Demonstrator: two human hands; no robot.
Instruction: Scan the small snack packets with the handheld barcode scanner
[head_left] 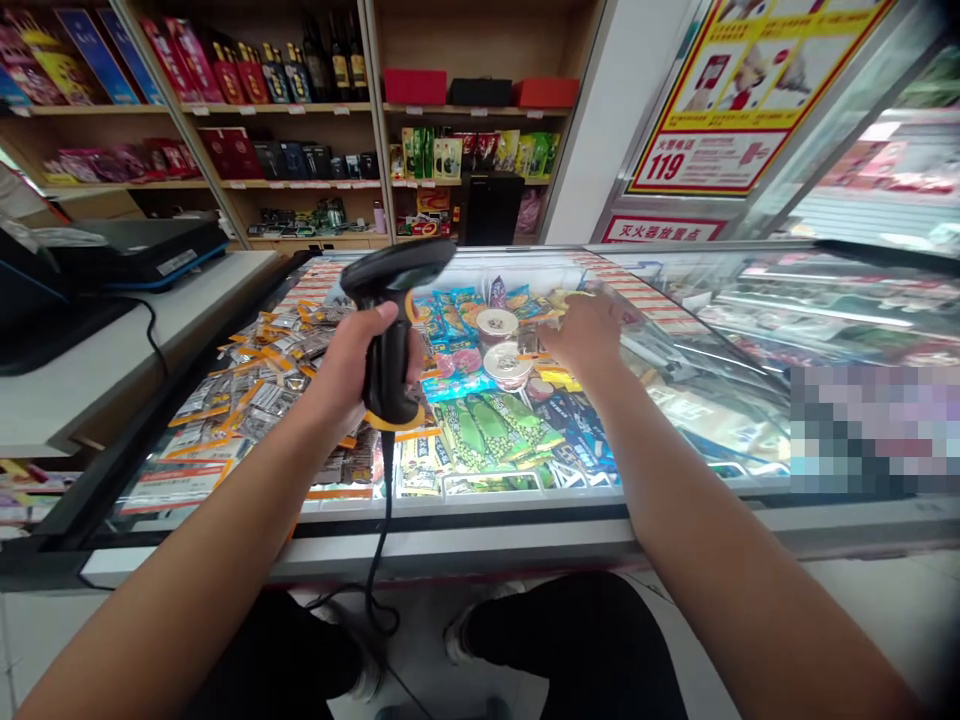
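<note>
My left hand [349, 360] is wrapped round the handle of a black barcode scanner [391, 345] with yellow trim, held upright above the chest freezer. Its black cable [388, 480] hangs down over the freezer's front edge. Inside the freezer, my right hand [585, 330] reaches over the ice creams with thumb and fingers apart; the fingertips are partly hidden. Close by its thumb stand two round ice cream cups [507, 365] with pale lids. Green ice cream packets [495, 425] and dark blue packets [574, 430] lie nearer to me, blue packets [459, 312] farther back.
Many small packets with orange edges [262, 395] lie on the freezer's left part. A counter [187, 330] with a black device [142, 250] stands at the left. Shelves [277, 108] with bottles and boxes line the back. A glass lid [697, 370] covers the right side.
</note>
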